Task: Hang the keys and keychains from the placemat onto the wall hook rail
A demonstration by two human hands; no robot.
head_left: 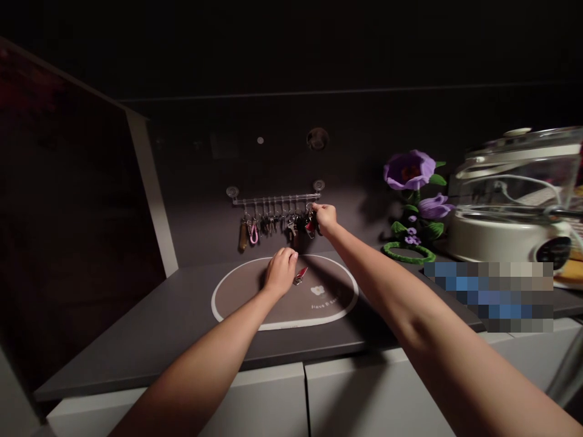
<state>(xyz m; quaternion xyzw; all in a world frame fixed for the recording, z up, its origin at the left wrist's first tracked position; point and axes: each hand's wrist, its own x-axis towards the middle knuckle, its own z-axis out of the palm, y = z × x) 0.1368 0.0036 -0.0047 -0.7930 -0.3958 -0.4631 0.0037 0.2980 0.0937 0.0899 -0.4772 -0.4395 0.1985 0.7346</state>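
A clear rail [277,199] with hooks is fixed to the dark wall, and bunches of keys [273,223] hang from it. At its right end my right hand [325,217] is closed, thumb and finger pinching a key ring by the last hook. A red tag [310,229] hangs just beside those fingers. Lower down, my left hand [281,272] is above the oval brown mat [246,297], fingers bent together; what they hold, if anything, is hidden. Right of it, a small red and metal keychain [300,276] appears to lie on the mat.
Purple knitted-looking flowers [410,171] with a green ring base stand on the dark counter [150,321] to the right. Beyond them is a white appliance [496,233] with a clear cover. White cabinet fronts [355,394] are below; a tall panel edge [150,188] stands left.
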